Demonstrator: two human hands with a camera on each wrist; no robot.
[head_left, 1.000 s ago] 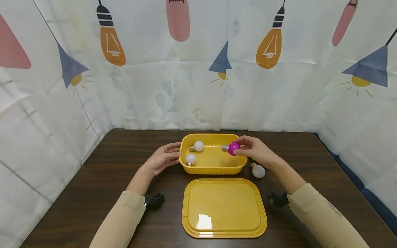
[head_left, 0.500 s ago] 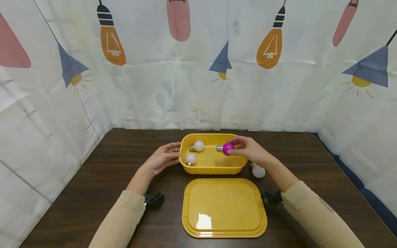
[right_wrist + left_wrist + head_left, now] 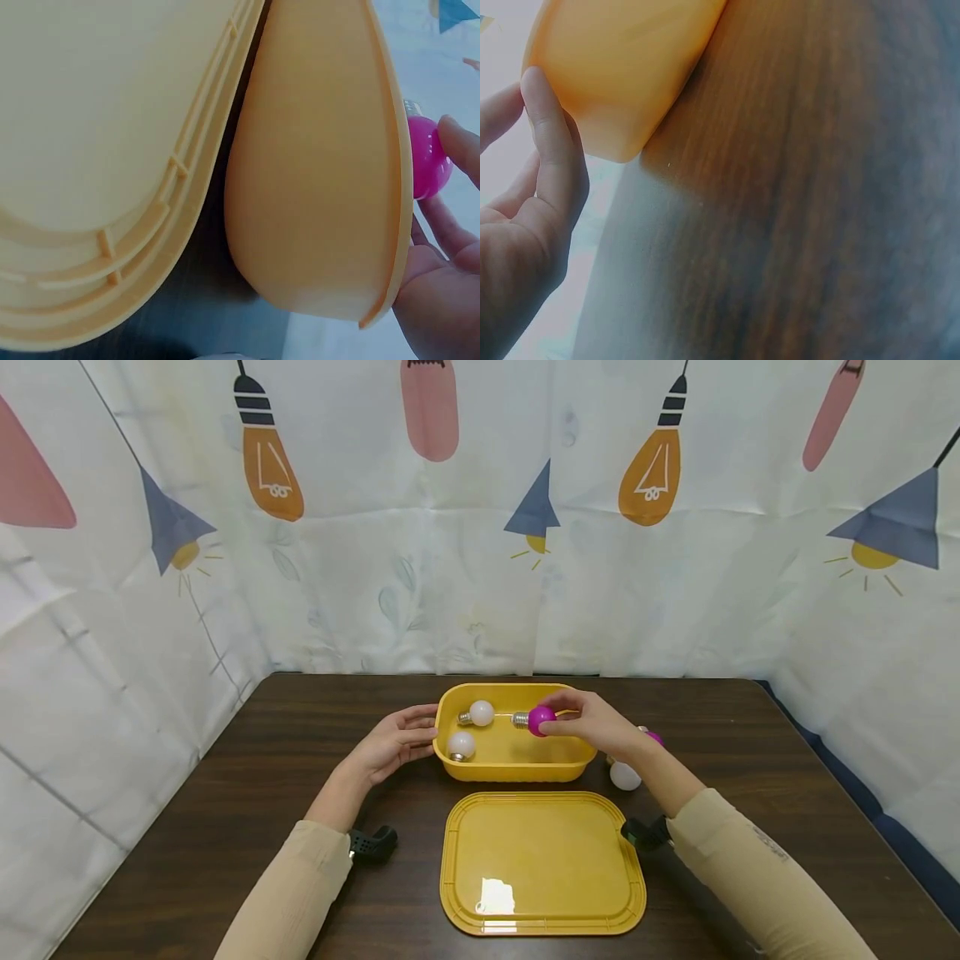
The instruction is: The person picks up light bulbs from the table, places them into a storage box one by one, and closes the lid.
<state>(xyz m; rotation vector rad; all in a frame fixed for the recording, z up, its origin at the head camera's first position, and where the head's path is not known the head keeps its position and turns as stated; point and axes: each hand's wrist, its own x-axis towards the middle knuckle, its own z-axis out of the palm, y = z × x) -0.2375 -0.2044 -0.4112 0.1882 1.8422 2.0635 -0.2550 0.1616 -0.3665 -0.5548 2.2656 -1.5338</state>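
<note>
My right hand (image 3: 588, 722) pinches a magenta light bulb (image 3: 542, 721) over the yellow plastic box (image 3: 517, 772), its metal screw base pointing left. In the right wrist view the magenta bulb (image 3: 429, 157) shows between thumb and fingers, just past the box's rim; the tip of its base is hidden there. My left hand (image 3: 390, 745) touches the box's left end with fairly straight fingers, as the left hand (image 3: 544, 187) also shows in its wrist view. Inside the box, at the left, lie two white bulbs, a rear bulb (image 3: 482, 713) and a front bulb (image 3: 461, 744).
A yellow lid (image 3: 543, 864) lies flat on the dark wooden table (image 3: 360, 902) in front of the box. Right of the box, partly behind my right forearm, are another white bulb (image 3: 624, 776) and a magenta one (image 3: 656, 737). A printed curtain (image 3: 465, 593) stands behind the table.
My right hand has moved left over the box with the magenta bulb. A second magenta bulb has come into view beyond the right forearm. My left hand has stayed in place.
</note>
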